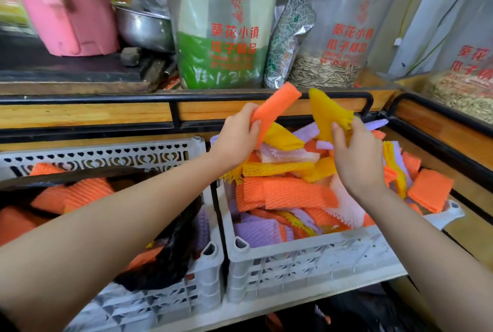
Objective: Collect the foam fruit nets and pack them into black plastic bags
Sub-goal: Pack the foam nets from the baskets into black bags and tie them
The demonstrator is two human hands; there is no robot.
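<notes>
My left hand [236, 136] grips an orange foam net [276, 106], held up above the right crate. My right hand [353, 153] pinches a yellow foam net [326, 113] beside it. Below both hands lies a heap of orange, yellow, purple and pink foam nets [290, 193] in the right white crate [306, 254]. On the left, a black plastic bag [170, 259] sits open inside the left white crate [106, 155] and holds several orange nets [72, 195].
A wooden shelf with a black metal rail [186, 98] runs behind the crates. On it stand a pink pot [66, 19], a steel bowl [144, 27] and clear bags of seeds [328, 70]. More black plastic lies on the floor [346, 310].
</notes>
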